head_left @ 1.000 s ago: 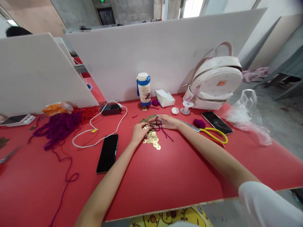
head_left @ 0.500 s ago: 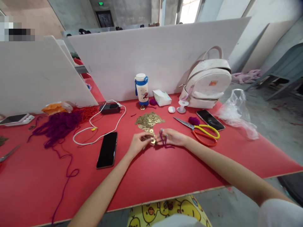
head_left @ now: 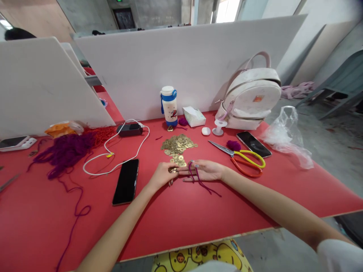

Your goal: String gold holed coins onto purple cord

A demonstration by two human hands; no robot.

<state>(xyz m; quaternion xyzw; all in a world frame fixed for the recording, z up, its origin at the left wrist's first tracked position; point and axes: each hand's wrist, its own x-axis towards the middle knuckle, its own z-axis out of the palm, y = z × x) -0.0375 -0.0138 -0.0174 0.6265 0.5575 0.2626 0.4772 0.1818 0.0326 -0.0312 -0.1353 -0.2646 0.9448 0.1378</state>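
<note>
My left hand is closed around a few brass coins with holes, just in front of the coin pile. Facing it, my right hand lies palm up with its fingers stretched toward the left fingertips. A piece of purple yarn is looped over the right fingers and held near the thumb, its loose ends trailing onto the red table. The right fingertips meet the left hand; whether they also touch a coin is hard to see.
Scissors, a phone and a white backpack are on the right. To the left lie another phone, a white cable and tangled purple yarn. A bottle stands behind the coins.
My left hand has shifted slightly left and its coins now sit deeper in the fingers. The right hand has turned flatter, and the yarn ends hang further toward me.
</note>
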